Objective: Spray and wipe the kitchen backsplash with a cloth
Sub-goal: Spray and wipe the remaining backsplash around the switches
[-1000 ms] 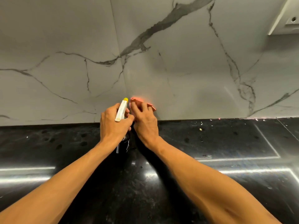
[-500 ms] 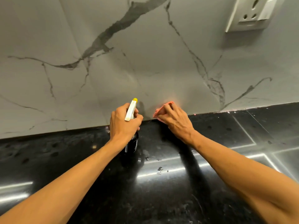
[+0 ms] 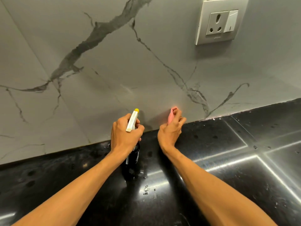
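The left hand (image 3: pixel 125 134) is gripping the spray bottle (image 3: pixel 132 122) at its neck, fingers curled around the white trigger head. The yellow nozzle is pointing toward 12 o'clock at the backsplash (image 3: pixel 114 62). The right hand (image 3: pixel 170 130), at 3 o'clock of the nozzle, is pinching a bunched pink cloth (image 3: pixel 171 116) close to the wall's bottom edge; I cannot tell whether the cloth is touching the wall.

The work seems to be sitting between a spray and a wipe along the lowest strip. Next, the cloth probably needs spreading flat and pressing on the wall, keeping any mist away from the socket (image 3: pixel 221 22) at 1 o'clock.

The bottle's dark body is hiding its contents, and it is hanging near the black table (image 3: pixel 228 152).
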